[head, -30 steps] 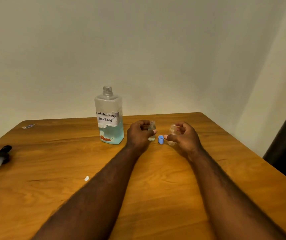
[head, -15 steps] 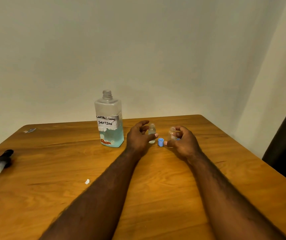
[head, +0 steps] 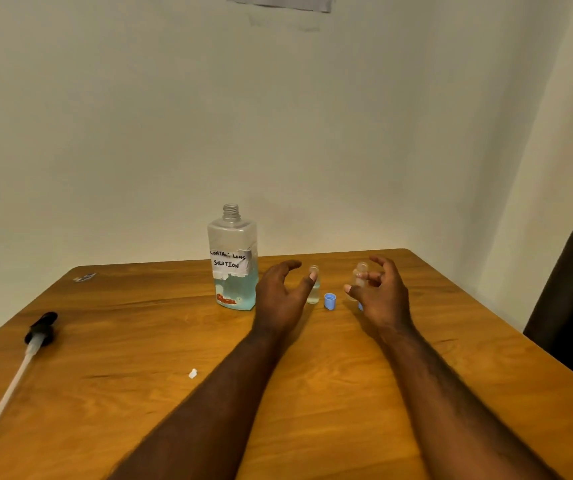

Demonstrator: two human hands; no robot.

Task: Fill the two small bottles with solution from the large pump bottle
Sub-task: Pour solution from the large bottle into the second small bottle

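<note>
Pump head [head: 40, 329]: lies on its side at the left edge of the frame, its white tube trailing to the lower left corner. It is set well away from the rest, I'd say to leave the bottle's neck free for pouring.
White scrap [head: 192, 373]: a small bit on the counter [head: 313, 393], lower centre-left, away from everything else.
Large bottle [head: 233, 261]: stands upright at mid-frame near the counter's far edge, its threaded neck bare. It has a taped handwritten label, and blue solution fills only the lower part.
Left hand [head: 280, 296]: just right of the large bottle, with its fingers [head: 290, 265] straight and relaxed, gripping nothing. The thumb tip overlaps the small bottle beside it; I can't tell if it touches.
Left small bottle [head: 314, 289]: upright and uncapped on the counter, with some clear liquid low inside. It looks parked ready for filling.
Blue cap [head: 329, 301]: sits between the two small bottles, within easy reach for recapping.
Right small bottle [head: 359, 275]: upright, partly hidden by the right hand; I can't judge its fill. A second speck of blue shows by its base.
Right hand [head: 382, 299]: fingers [head: 384, 263] spread and loosely curled about that bottle, not clamped on it, as I read it.
</note>
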